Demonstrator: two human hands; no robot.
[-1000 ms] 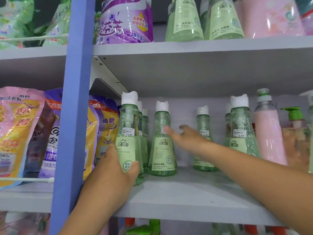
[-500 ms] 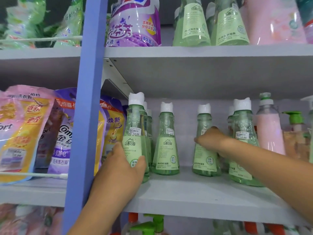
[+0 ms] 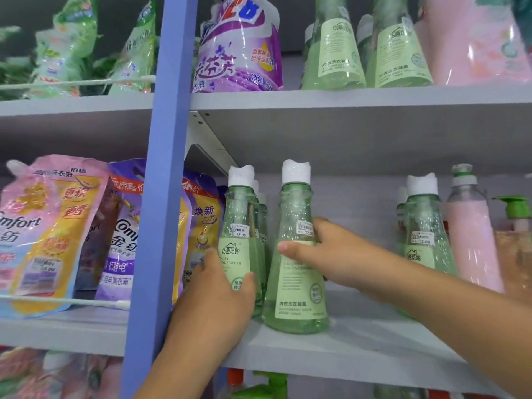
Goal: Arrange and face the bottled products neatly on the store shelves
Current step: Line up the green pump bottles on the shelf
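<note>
Bottle point(image 3: 293, 283) gripped by right hand point(image 3: 325, 254), upright.

Right hand point(image 3: 325, 254) now around a green bottle point(image 3: 295, 272) (dragged forward, leftward).

bottles point(image 3: 296, 254): clear glossy plastic | labels: matt paper | shelf point(image 3: 345, 349): smooth matt
</note>
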